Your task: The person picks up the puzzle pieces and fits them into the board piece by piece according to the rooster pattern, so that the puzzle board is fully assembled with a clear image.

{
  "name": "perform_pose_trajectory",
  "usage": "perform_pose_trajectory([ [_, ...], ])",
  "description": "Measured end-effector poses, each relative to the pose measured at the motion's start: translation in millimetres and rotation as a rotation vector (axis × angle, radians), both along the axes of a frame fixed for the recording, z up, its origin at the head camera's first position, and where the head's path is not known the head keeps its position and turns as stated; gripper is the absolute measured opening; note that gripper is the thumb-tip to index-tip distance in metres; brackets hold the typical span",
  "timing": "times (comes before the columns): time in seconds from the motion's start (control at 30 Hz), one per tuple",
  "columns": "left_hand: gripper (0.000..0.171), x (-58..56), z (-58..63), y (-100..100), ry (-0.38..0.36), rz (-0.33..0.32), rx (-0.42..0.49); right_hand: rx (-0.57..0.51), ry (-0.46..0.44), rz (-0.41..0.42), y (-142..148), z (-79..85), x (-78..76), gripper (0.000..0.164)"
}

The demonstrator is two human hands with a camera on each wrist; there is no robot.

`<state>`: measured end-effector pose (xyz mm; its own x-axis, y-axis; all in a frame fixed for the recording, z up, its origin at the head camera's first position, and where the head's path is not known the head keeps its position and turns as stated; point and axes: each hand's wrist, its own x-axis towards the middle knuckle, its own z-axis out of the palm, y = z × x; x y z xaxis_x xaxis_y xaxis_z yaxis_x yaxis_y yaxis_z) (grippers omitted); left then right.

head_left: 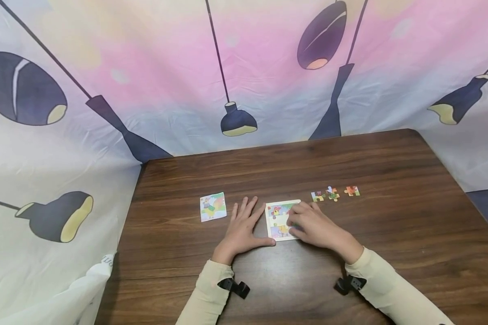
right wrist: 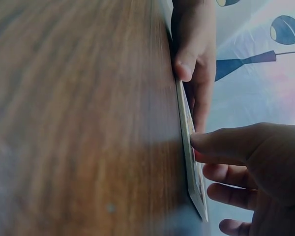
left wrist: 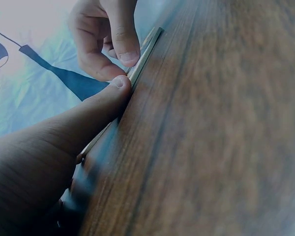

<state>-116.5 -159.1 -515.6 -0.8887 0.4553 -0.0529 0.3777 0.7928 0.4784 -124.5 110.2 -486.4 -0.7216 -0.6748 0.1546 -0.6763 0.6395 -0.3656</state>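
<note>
Puzzle tray [head_left: 284, 239] touches right hand [head_left: 316, 225], apparently loosely curled.

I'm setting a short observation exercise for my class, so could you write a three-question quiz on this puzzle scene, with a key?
1. In the head view, which hand has its fingers over the inside of the puzzle tray?
A) left
B) right
C) neither

2. True or false: in the head view, the picture card lies to the left of the puzzle tray.

3. Where do the loose puzzle pieces lie?

Key:
1. B, the right hand.
2. True.
3. On the wooden table, to the right of the puzzle tray and beyond the right hand.
</note>
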Motion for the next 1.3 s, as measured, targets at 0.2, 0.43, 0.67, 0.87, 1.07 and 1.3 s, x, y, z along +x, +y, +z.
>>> perform_pose_trajectory([
  [0.2,0.112,-3.3,0.8,-0.5,0.006,-0.002,0.007,-0.019,0.001,-0.003,0.2,3.0,-2.0,0.003],
  [0.43,0.112,-2.0,3.8,-2.6,0.016,0.004,0.038,-0.104,-0.008,0.022,12.6,3.8,-8.6,0.008],
  [0.67,0.114,-0.9,2.4,-3.0,0.018,0.009,0.022,-0.155,0.036,-0.145,60.1,0.9,-27.5,0.017],
  [0.87,0.112,3.1,2.2,-3.1,0.020,0.007,0.018,-0.092,-0.021,-0.252,85.2,0.6,-40.7,0.028],
  [1.07,0.112,4.1,-0.5,-1.8,0.017,0.007,0.001,-0.017,-0.051,-0.264,84.0,1.2,-51.5,0.037],
  [1.3,0.112,1.1,-1.4,0.5,0.025,0.007,0.005,0.038,-0.073,-0.259,78.8,5.8,-54.2,0.029],
])
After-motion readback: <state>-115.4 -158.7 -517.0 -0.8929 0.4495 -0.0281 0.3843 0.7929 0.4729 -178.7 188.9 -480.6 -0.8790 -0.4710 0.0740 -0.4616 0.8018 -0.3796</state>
